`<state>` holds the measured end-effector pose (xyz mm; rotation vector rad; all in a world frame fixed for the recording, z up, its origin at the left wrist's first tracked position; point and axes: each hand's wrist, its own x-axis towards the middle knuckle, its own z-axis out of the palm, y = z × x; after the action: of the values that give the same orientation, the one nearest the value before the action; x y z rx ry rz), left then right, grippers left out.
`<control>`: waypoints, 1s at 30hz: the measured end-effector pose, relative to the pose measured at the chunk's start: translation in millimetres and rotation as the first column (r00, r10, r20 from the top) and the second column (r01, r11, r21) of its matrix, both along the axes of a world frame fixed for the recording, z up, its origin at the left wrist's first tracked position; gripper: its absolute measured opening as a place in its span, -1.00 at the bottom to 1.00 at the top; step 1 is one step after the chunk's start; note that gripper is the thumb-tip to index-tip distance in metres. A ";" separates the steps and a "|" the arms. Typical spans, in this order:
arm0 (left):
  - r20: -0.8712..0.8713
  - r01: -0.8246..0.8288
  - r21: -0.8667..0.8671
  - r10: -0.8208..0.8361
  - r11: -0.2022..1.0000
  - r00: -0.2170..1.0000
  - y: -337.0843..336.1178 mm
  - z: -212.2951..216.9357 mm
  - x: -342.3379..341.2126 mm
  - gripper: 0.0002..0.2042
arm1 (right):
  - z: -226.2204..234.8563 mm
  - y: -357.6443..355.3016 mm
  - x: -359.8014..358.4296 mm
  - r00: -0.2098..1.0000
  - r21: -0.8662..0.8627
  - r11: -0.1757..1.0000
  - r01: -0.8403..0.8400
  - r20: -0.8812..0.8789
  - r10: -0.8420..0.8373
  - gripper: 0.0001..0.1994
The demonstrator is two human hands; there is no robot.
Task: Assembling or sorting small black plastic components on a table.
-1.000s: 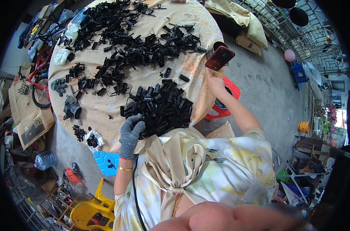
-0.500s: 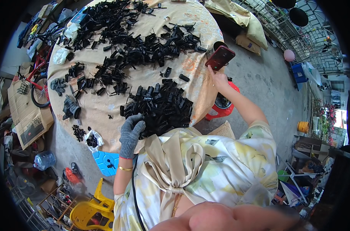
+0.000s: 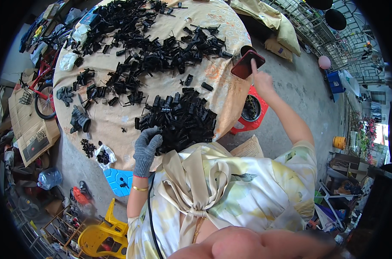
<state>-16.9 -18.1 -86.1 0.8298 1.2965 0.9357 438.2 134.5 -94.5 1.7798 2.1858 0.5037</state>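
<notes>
Black plastic parts [image 3: 178, 121] lie heaped at the near edge of the worktop [image 3: 118, 125], right in front of my chest, so I can reach them without leaning. My left hand [image 3: 146, 144], in a grey knit glove, rests with fingers curled on the left side of that heap; whether it has closed on a piece I cannot tell. My right hand [image 3: 261, 80] is bare and stretched well out to the right rim, where its fingers touch a dark red phone [image 3: 247, 64] that seems propped against a dark cup [image 3: 244, 51] just behind it, likely kept there clear of the parts. My hands are well apart.

More black parts [image 3: 161, 47] spread across the far half of the round cloth-covered top, with bare cloth between the two groups. Beyond the right rim stands a red stool [image 3: 252, 110] on open concrete floor; to the left, a blue plastic piece [image 3: 118, 181] and a yellow chair [image 3: 99, 235] crowd the floor.
</notes>
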 end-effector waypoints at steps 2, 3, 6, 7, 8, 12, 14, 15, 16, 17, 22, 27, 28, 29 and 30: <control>0.012 -0.003 -0.004 0.003 1.000 1.000 1.2 -0.8 0.3 -0.79 | 34.2 1.2 -3.4 0.988 0.145 0.977 0.154 -0.039 -0.150 -0.20; 0.003 -0.004 -0.003 0.004 1.000 1.000 0.6 -0.9 0.1 -0.79 | 51.0 0.7 -7.3 0.988 0.144 0.978 0.151 -0.039 -0.147 -0.20; -0.005 -0.008 0.001 0.008 1.000 1.000 1.1 -2.1 2.3 -0.76 | 81.3 -9.1 -22.9 0.932 0.247 0.938 0.242 -0.329 -0.154 -0.33; -0.011 -0.014 0.004 0.014 1.000 1.000 1.5 -2.0 3.4 -0.74 | 83.8 -13.6 -28.9 0.874 0.174 0.939 0.297 -0.446 -0.194 -0.40; -0.012 -0.015 0.004 0.015 1.000 1.000 1.8 0.2 4.3 -0.74 | 84.5 -18.5 -36.0 0.799 0.093 0.936 0.340 -0.554 -0.235 -0.46; 0.198 -0.058 -0.054 0.067 0.997 0.978 6.8 16.5 6.1 -0.64 | 63.9 -46.4 -73.4 0.455 -0.268 0.963 -0.023 -0.861 -0.229 -0.58; 0.268 -0.089 -0.054 0.100 0.995 0.958 8.9 25.4 6.5 -0.61 | 60.0 -53.6 -96.9 0.341 -0.407 0.902 -0.147 -0.876 -0.340 -0.62; 0.362 -0.069 -0.068 0.089 0.995 0.928 11.1 29.7 6.5 -0.60 | 63.1 -56.8 -110.1 0.237 -0.497 0.837 -0.228 -0.862 -0.448 -0.65; 0.447 -0.055 -0.077 0.083 0.996 0.891 12.7 32.9 6.0 -0.58 | 63.6 -59.0 -122.6 0.139 -0.567 0.758 -0.322 -0.820 -0.555 -0.67; 0.461 -0.038 -0.065 0.064 0.997 0.885 13.7 31.9 6.1 -0.63 | 49.4 -62.3 -132.1 -0.007 -0.497 0.780 -0.380 -0.842 -0.540 -0.76; 0.099 -0.021 0.097 0.012 0.995 0.995 9.9 12.9 13.3 -0.79 | 64.8 -54.7 -179.1 0.110 -0.453 0.817 -0.356 -0.889 -0.445 -0.83; -0.160 0.135 0.239 -0.099 0.962 0.982 5.6 5.8 16.9 -0.72 | 28.2 -19.8 -204.7 0.298 -0.176 0.950 -0.257 -0.950 -0.095 -0.85; -0.164 0.132 0.239 -0.094 0.962 0.982 3.9 4.7 15.7 -0.72 | 10.0 -8.5 -206.3 0.413 -0.033 0.975 -0.220 -0.909 0.062 -0.85; -0.175 0.140 0.240 -0.099 0.961 0.980 3.3 3.0 14.6 -0.70 | -2.2 1.2 -207.6 0.412 -0.031 0.974 -0.222 -0.909 0.065 -0.85; -0.186 0.145 0.241 -0.101 0.960 0.977 3.6 2.2 13.9 -0.68 | -12.9 11.2 -208.8 0.556 -0.069 0.983 -0.169 -0.830 0.037 -0.85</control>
<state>-3.1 -14.5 -83.9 1.2007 1.2705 0.9581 229.4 145.7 -107.3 2.0543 2.8097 -0.6496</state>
